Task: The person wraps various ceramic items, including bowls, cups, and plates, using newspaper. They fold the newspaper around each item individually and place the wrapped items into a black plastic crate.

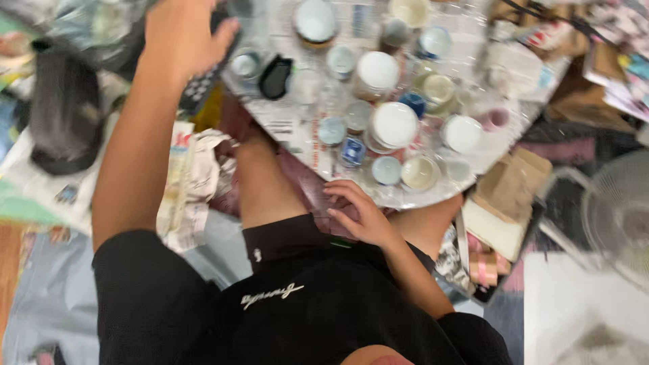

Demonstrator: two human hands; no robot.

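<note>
The left hand (182, 34) reaches over a dark checkered thing (199, 88), fingers loosely spread; whether it grips is unclear in the blur. The right hand (358, 213) rests open at the round table (297, 138) edge. A swept sleeve might topple crowded jars (394, 125). Newspaper (193, 182), cardboard and a fan (618, 216) litter the floor.

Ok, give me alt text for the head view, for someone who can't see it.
Seen from above, the left hand reaches up to a dark checkered object beside a round table crowded with small jars, while the right hand rests at its near edge.
</note>
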